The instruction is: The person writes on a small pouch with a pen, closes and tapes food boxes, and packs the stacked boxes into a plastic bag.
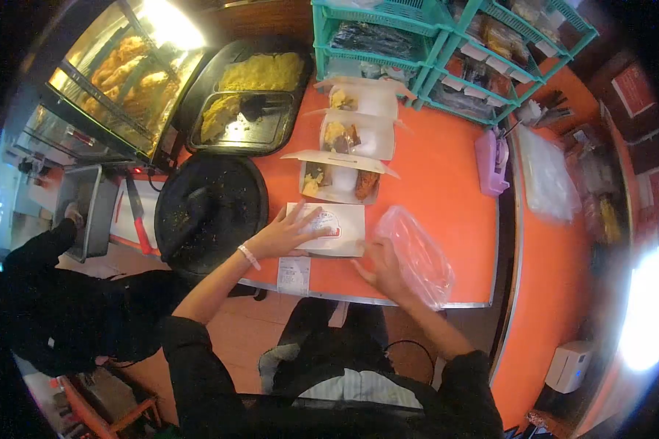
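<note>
A closed white food box (pixel 348 241) with a printed label on its lid stands near the front of the orange counter. My left hand (pixel 296 233) lies on top of it, fingers spread over the lid. Just off its right front corner is my right hand (pixel 385 271), fingers apart; whether it touches the box I cannot tell. A clear plastic bag (pixel 421 256) lies right beside that hand. Behind the closed box, open boxes line up: the nearest box (pixel 337 189) holds rice, yellow food and a brown fried piece, then a middle box (pixel 377 139) and a far box (pixel 373 99).
A paper receipt (pixel 293 276) lies at the front edge. Left are a round black tray (pixel 212 168), a divided food tray (pixel 289 124), a red-handled knife (pixel 138 216) and a lit display case (pixel 113 88). Behind stand green racks (pixel 436 47). Another person's sleeve (pixel 40 252) reaches a metal pan (pixel 91 238).
</note>
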`<state>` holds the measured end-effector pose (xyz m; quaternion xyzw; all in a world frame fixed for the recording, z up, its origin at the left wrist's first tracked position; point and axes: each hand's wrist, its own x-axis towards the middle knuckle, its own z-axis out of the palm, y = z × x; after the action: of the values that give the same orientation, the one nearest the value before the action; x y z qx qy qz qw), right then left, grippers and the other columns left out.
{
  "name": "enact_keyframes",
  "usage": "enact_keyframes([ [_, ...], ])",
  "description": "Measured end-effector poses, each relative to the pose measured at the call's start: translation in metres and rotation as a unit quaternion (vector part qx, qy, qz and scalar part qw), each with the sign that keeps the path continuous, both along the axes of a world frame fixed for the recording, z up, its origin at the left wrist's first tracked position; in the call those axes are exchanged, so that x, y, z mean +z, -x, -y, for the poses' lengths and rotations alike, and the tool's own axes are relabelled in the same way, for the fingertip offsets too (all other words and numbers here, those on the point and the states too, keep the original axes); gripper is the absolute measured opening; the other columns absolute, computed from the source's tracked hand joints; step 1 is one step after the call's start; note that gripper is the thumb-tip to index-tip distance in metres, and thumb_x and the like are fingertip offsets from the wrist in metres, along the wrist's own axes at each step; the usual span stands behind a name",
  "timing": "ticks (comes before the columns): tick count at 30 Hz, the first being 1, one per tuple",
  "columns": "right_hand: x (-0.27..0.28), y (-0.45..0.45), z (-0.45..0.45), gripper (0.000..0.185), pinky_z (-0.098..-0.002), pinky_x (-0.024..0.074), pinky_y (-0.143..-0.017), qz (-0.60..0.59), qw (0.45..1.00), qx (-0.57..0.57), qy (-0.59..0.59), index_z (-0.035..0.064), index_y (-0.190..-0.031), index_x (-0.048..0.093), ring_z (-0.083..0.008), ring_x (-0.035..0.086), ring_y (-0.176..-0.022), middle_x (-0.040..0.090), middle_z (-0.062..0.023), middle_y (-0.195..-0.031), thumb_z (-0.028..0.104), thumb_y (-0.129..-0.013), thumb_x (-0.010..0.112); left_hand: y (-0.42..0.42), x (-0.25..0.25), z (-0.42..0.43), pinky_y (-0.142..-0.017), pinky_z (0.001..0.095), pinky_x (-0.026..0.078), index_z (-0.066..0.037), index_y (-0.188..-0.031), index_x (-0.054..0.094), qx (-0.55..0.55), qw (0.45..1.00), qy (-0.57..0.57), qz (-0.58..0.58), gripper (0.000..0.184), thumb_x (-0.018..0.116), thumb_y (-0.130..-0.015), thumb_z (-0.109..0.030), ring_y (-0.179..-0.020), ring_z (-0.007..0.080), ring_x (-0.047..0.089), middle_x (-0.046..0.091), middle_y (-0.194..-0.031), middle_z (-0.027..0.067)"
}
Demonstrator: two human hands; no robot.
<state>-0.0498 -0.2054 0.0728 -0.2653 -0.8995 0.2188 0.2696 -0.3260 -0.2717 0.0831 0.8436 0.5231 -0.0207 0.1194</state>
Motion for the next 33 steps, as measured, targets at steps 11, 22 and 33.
enact_keyframes([
  [11, -0.025, 0.028, 0.039, 0.011, -0.0218, 0.0406, -0.038, -0.300, 0.631, -0.237, 0.675, 0.0037, -0.089, 0.056, -0.0079, 0.052, -0.051, 0.050, 0.0010, -0.064, 0.015, -0.088, 0.059, -0.051, -0.013, -0.005, -0.100, 0.0696, 0.015, -0.043, -0.136, 0.034, 0.073, 0.994, -0.045, 0.069, 0.067, 0.063, -0.076, -0.044, -0.136, 0.0425, 0.012, 0.016, -0.150, 0.0024],
  [22, -0.022, 0.015, 0.012, 0.031, -0.0365, 0.0472, -0.086, -0.005, 0.972, -0.234, -0.005, 0.0032, -0.110, 0.056, -0.0285, 0.059, -0.094, 0.057, -0.0158, -0.107, 0.016, -0.082, 0.062, -0.057, -0.026, -0.003, -0.103, 0.0651, 0.016, -0.041, -0.134, 0.038, 0.075, 0.988, -0.136, 0.007, 0.056, 0.057, -0.082, -0.035, -0.134, 0.0393, 0.022, 0.027, -0.147, -0.0003],
  [33, -0.057, -0.003, -0.023, 0.052, -0.0396, 0.0359, -0.104, 0.026, 0.973, 0.228, -0.006, 0.0074, -0.131, 0.044, -0.0296, 0.037, -0.129, 0.042, -0.0096, -0.137, 0.008, -0.080, 0.057, -0.053, -0.031, 0.033, -0.102, 0.0637, 0.023, -0.033, -0.135, 0.040, 0.149, 0.978, -0.145, 0.021, 0.070, 0.066, -0.070, -0.041, -0.133, 0.0287, 0.029, 0.032, -0.144, -0.0033],
])
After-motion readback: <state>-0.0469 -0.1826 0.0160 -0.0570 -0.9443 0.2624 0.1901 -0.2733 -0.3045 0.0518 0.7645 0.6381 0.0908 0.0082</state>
